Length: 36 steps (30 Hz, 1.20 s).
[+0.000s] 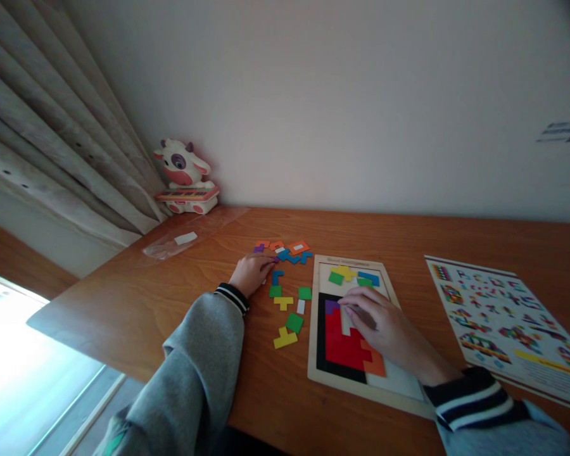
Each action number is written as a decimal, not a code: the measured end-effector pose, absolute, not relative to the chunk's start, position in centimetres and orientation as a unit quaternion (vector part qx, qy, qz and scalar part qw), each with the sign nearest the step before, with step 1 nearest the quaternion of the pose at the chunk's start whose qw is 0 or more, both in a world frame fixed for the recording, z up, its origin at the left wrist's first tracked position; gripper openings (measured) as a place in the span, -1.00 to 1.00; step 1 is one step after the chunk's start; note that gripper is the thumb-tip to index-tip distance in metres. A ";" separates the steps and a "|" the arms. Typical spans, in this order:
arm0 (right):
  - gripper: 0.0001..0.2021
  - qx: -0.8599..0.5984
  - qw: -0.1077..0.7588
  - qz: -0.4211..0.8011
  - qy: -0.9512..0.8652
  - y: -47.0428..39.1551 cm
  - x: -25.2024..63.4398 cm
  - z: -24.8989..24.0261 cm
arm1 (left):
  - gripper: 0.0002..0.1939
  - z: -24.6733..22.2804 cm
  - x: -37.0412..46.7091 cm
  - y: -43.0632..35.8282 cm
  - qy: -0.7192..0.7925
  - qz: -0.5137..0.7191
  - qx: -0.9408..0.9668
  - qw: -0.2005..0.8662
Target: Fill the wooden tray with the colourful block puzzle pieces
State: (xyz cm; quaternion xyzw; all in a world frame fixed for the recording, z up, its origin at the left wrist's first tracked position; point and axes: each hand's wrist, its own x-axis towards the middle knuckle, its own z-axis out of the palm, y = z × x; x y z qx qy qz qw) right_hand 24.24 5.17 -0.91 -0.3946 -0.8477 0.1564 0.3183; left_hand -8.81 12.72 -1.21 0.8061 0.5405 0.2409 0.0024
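My left hand (253,272) reaches to the loose pieces left of the board, its fingertips closed on a small purple puzzle piece (274,259). My right hand (377,316) hovers over the wooden puzzle board (312,342), thumb and fingers slightly apart. Its index fingertip is beside a purple piece (331,307) lying in the board; whether they touch I cannot tell. Red pieces (344,348) and an orange piece (375,364) fill part of the black-and-white base. Yellow (344,272), green (335,278) and blue (369,278) pieces lie near the board's top.
Loose orange (298,247), blue (289,256), green (294,323) and yellow (285,339) pieces are scattered left of the board. A printed pattern sheet (498,316) lies at right. Clear plastic wrap (166,247) and a cow toy with a keyboard (185,177) are at back left.
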 end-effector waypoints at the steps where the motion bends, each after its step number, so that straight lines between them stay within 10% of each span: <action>1: -0.80 -0.396 0.320 0.156 -0.847 5.1 24.2 -0.9 | -0.76 -1.2 -8.8 12.7 0.540 0.243 0.806 0.004; 36: -0.64 -0.435 0.460 0.473 -0.613 5.5 23.9 -0.6 | -0.73 0.6 3.2 6.8 0.249 0.399 0.881 0.045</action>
